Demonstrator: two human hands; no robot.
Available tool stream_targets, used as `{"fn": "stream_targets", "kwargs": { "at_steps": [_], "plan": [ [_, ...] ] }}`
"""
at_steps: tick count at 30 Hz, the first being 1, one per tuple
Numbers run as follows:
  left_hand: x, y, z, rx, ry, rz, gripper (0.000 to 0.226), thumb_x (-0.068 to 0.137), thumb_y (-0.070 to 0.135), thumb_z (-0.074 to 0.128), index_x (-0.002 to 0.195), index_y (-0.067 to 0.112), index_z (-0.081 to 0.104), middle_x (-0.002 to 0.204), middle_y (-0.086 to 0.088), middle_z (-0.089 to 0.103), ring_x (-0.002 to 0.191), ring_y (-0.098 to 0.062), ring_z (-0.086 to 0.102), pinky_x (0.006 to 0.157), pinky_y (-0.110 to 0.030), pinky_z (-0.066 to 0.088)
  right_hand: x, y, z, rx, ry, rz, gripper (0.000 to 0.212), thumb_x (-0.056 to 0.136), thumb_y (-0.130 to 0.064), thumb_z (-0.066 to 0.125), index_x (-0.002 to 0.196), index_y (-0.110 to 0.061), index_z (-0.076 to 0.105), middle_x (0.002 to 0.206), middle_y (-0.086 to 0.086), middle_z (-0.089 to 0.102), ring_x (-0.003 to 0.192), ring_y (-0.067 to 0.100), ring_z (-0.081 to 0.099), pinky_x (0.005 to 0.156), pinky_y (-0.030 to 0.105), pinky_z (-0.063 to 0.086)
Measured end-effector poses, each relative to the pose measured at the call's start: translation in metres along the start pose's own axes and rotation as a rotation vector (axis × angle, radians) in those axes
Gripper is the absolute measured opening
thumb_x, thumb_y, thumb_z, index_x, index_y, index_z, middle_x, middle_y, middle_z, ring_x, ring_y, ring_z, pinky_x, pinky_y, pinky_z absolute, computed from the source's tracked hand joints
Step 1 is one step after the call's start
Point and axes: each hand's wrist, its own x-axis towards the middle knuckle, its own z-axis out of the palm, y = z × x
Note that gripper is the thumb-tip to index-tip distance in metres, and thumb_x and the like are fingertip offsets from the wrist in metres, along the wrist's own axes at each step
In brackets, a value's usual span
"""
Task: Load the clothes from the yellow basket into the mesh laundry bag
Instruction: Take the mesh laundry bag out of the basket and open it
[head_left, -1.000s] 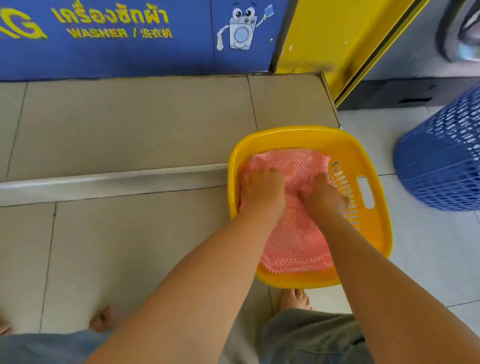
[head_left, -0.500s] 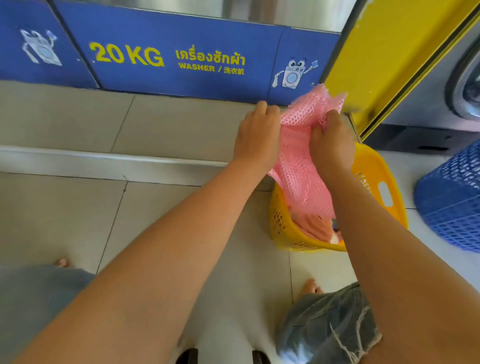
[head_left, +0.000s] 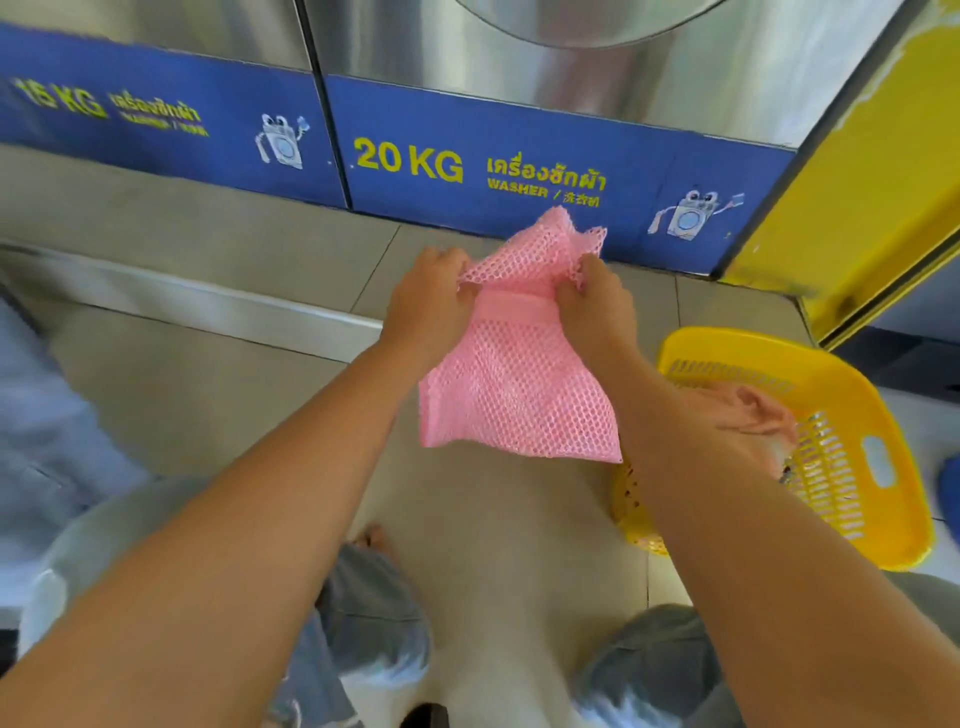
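I hold a pink mesh laundry bag (head_left: 519, 395) up in the air in front of me. My left hand (head_left: 431, 301) pinches its top edge on the left, and my right hand (head_left: 597, 301) pinches the top edge on the right. The bag hangs flat below my fingers and looks empty. The yellow basket (head_left: 852, 410) sits on the floor to the lower right, partly behind my right forearm. Pinkish clothes (head_left: 748, 410) lie inside it.
Steel washers with blue panels (head_left: 519, 171) marked 20 KG stand ahead on a tiled step (head_left: 208, 234). A yellow frame (head_left: 852, 197) rises at the right. My knees in denim shorts (head_left: 363, 623) and a bare foot (head_left: 371, 535) are below.
Both hands lifted the mesh bag out of the yellow basket and brought it left, clear of the basket. The clothes underneath are now uncovered. My view tilted up toward the washers.
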Motion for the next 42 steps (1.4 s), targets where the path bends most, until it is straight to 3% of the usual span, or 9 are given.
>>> {"fn": "stream_targets", "kwargs": {
  "at_steps": [8,12,15,17,20,25,31,38,42],
  "plan": [
    [-0.015,-0.04,0.041,-0.152,-0.369,-0.306,0.03,0.092,0.026,0.07,0.115,0.009,0.061,0.107,-0.003,0.059,0.098,-0.021,0.057,0.081,-0.029,0.043,-0.014,0.069,0.036,-0.033,-0.17,0.139,0.022,0.101,-0.024,0.041,0.117,-0.012,0.048,0.092,0.009,0.061,0.074,0.026,0.056,0.064,0.04,0.046],
    [-0.019,-0.04,0.053,-0.48,-0.433,-0.496,0.018,0.093,0.013,0.068,0.107,0.012,0.057,0.094,-0.002,0.059,0.075,-0.013,0.058,0.064,-0.027,0.046,-0.015,0.088,0.039,-0.107,-0.198,0.161,0.032,0.102,-0.022,0.04,0.132,-0.015,0.041,0.078,0.003,0.056,0.061,0.018,0.054,0.048,0.026,0.036],
    [-0.019,-0.037,0.064,-0.712,-0.416,-0.636,0.015,0.094,0.008,0.066,0.105,0.014,0.057,0.097,-0.005,0.062,0.075,-0.016,0.063,0.062,-0.028,0.051,-0.016,0.095,0.042,-0.169,-0.204,0.199,0.032,0.1,-0.021,0.041,0.131,-0.013,0.04,0.09,0.008,0.059,0.072,0.026,0.059,0.054,0.028,0.04],
    [-0.018,-0.035,0.072,-0.774,-0.393,-0.673,0.015,0.093,0.007,0.067,0.1,0.016,0.058,0.105,-0.008,0.063,0.081,-0.018,0.064,0.068,-0.031,0.052,-0.019,0.098,0.047,-0.277,-0.211,0.177,0.036,0.098,-0.023,0.042,0.132,-0.013,0.037,0.11,0.015,0.059,0.094,0.037,0.061,0.074,0.042,0.051],
    [-0.018,-0.031,0.083,-0.778,-0.383,-0.67,0.016,0.092,0.009,0.069,0.103,0.017,0.058,0.109,-0.007,0.062,0.092,-0.022,0.062,0.074,-0.033,0.053,-0.024,0.091,0.052,-0.344,-0.191,0.097,0.039,0.097,-0.033,0.044,0.133,-0.017,0.041,0.128,0.014,0.052,0.114,0.037,0.054,0.093,0.05,0.047],
    [-0.021,-0.026,0.089,-0.746,-0.377,-0.673,0.015,0.092,0.013,0.07,0.099,0.021,0.059,0.111,-0.007,0.064,0.099,-0.026,0.066,0.083,-0.041,0.056,-0.034,0.07,0.057,0.015,-0.363,-0.007,0.038,0.099,-0.044,0.043,0.125,-0.019,0.055,0.12,0.0,0.064,0.102,0.017,0.059,0.081,0.031,0.048],
    [-0.02,-0.03,0.085,-0.713,-0.353,-0.67,0.017,0.094,0.011,0.065,0.095,0.028,0.061,0.119,-0.008,0.067,0.113,-0.031,0.065,0.099,-0.052,0.053,-0.033,0.067,0.073,-0.047,-0.377,-0.063,0.028,0.093,-0.042,0.056,0.108,-0.02,0.061,0.09,-0.009,0.064,0.077,0.006,0.057,0.076,0.031,0.052],
    [-0.017,-0.038,0.082,-0.721,-0.298,-0.622,0.019,0.094,0.004,0.063,0.098,0.023,0.061,0.115,-0.008,0.065,0.089,-0.02,0.065,0.064,-0.026,0.052,-0.032,0.066,0.075,0.151,-0.406,0.051,0.016,0.098,-0.024,0.052,0.101,-0.011,0.06,0.083,-0.006,0.069,0.062,0.006,0.06,0.06,0.02,0.043],
    [-0.018,-0.04,0.08,-0.705,-0.27,-0.583,0.023,0.094,0.003,0.063,0.112,0.016,0.063,0.11,-0.005,0.063,0.097,-0.02,0.064,0.062,-0.021,0.048,-0.033,0.062,0.072,0.189,-0.488,0.086,0.018,0.098,-0.026,0.051,0.093,-0.011,0.058,0.08,-0.004,0.065,0.062,0.007,0.056,0.067,0.025,0.043]
  ]
}}
